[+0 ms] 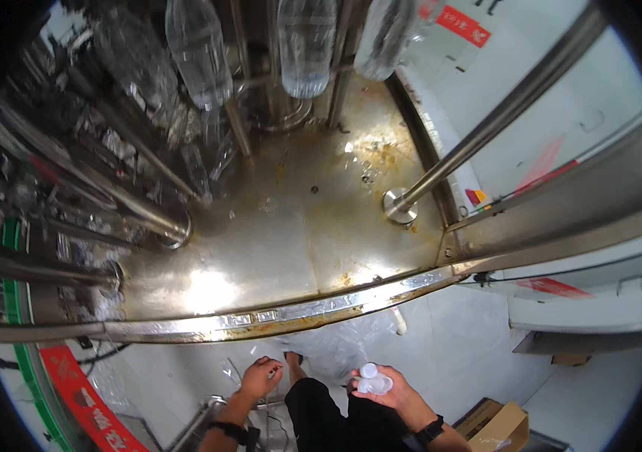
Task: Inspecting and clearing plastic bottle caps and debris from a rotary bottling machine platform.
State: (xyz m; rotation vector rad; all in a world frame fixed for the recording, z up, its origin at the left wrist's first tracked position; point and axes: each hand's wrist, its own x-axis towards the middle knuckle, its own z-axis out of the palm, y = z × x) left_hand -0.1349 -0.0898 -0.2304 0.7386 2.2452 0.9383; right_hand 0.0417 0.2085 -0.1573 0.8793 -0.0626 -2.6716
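Note:
My right hand (387, 389) holds a small clear plastic piece with a rounded white end (373, 382) in front of my body. My left hand (260, 377) is half closed, pinching something small and pale that I cannot make out, just above the rim of a metal rack (200, 422). Both hands hang below the front edge of a wet, stained steel machine deck (291, 226). Clear plastic bottles (199, 53) hang upside down over the back of the deck.
Slanted steel posts (486, 124) rise from the deck. A green conveyor rail (27, 361) and a red curved band (80, 399) run at the left. A cardboard box (501, 426) stands at the lower right. Clear plastic sheet (336, 346) lies on the white floor.

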